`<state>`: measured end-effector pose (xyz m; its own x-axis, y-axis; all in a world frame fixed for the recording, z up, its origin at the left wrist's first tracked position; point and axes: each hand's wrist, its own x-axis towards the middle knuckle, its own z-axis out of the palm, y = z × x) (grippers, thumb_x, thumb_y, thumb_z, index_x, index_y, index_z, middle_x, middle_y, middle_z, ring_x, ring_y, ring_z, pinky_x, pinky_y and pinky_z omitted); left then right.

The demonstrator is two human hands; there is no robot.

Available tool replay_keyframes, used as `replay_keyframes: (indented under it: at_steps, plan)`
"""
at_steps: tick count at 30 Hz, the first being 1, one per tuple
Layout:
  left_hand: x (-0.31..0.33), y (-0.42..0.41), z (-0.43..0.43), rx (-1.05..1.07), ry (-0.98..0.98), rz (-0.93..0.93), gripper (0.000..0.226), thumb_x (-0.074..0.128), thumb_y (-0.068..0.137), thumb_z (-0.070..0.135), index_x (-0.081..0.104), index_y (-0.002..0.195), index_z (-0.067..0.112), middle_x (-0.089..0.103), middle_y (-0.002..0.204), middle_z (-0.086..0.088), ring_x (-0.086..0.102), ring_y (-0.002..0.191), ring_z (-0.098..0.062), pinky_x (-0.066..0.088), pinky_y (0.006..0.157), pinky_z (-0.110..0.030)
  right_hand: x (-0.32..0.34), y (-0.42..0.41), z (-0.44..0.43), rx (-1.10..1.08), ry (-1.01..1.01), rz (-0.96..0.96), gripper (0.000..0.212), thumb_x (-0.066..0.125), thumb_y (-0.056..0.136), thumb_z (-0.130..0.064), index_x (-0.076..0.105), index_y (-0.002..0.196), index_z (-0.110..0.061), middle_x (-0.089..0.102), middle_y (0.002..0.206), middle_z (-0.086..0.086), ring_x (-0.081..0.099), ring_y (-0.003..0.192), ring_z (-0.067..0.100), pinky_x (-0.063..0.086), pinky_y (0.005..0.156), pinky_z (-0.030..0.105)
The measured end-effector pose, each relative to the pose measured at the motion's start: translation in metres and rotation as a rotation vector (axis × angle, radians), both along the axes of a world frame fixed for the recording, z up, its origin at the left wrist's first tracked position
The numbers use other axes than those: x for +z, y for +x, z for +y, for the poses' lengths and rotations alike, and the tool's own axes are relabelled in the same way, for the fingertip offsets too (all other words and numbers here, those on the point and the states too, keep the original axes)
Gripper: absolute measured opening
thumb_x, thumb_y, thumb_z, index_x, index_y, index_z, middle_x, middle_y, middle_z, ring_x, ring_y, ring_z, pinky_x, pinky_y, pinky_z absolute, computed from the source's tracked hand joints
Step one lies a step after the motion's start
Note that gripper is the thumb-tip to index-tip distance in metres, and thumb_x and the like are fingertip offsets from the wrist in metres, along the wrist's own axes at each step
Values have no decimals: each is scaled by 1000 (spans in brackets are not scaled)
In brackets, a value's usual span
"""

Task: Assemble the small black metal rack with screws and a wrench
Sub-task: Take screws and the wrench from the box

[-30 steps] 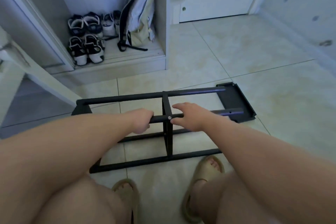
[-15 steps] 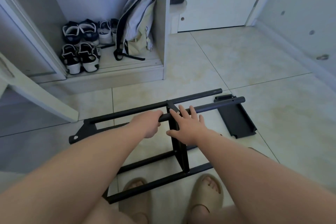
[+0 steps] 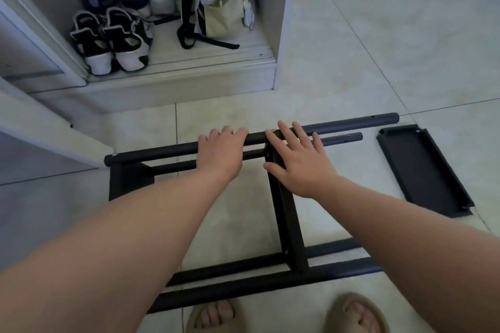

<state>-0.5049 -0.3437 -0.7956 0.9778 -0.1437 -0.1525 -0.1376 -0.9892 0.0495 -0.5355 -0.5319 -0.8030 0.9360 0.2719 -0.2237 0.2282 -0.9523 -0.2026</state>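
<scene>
The black metal rack [image 3: 286, 224] stands on the tiled floor before my feet, made of long round tubes joined by a flat middle upright. My left hand [image 3: 220, 154] grips the top tube left of the middle joint, fingers curled over it. To the right, my right hand [image 3: 296, 162] lies with straight spread fingers on the top tube and the upright, beside a silver screw head. A loose black end panel [image 3: 424, 173] lies flat on the floor to the right, apart from the tube ends. No wrench is in view.
An open closet at the back left holds several shoes [image 3: 113, 16] and a hanging bag [image 3: 219, 0]. A white door panel [image 3: 35, 127] juts in at left. My feet in sandals [image 3: 354, 313] stand at the rack's near side.
The rack has been tipped up from lying flat toward standing. My right hand went from curled on the tube to flat with spread fingers. The view came closer.
</scene>
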Motion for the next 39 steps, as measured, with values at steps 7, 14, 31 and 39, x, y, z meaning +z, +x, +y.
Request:
replay_keyframes:
  at_steps: [7,14,31,39]
  plan:
    - [-56,30,10,-8,-43,-56,44,52,91,5,48,127,30,54,117,-5,49,108,-32,32,87,-42,-59,29,8,-21,55,8,75,17,96,-70,-5,161,-39,-17,169,-8,-20,155,21,-9,125,51]
    - [-41,17,2,26,1,-6,54,58,93,18,36,141,29,48,139,-3,41,129,-30,29,106,-46,-30,20,-8,-7,71,98,74,19,97,-70,0,162,-39,-13,170,-11,-17,156,20,-4,126,50]
    - [102,-140,-136,-415,4,363,50,50,99,36,41,147,26,45,149,-5,45,133,-30,44,105,-46,114,-203,-183,-210,-89,189,72,26,100,-67,-4,160,-43,-5,170,-16,-6,157,16,8,126,48]
    - [81,-195,-255,-710,-10,560,41,48,101,36,48,139,23,54,139,-3,53,125,-26,46,99,-40,79,-282,-268,-449,-65,432,66,34,104,-59,10,162,-39,15,169,-10,13,156,18,23,123,46]
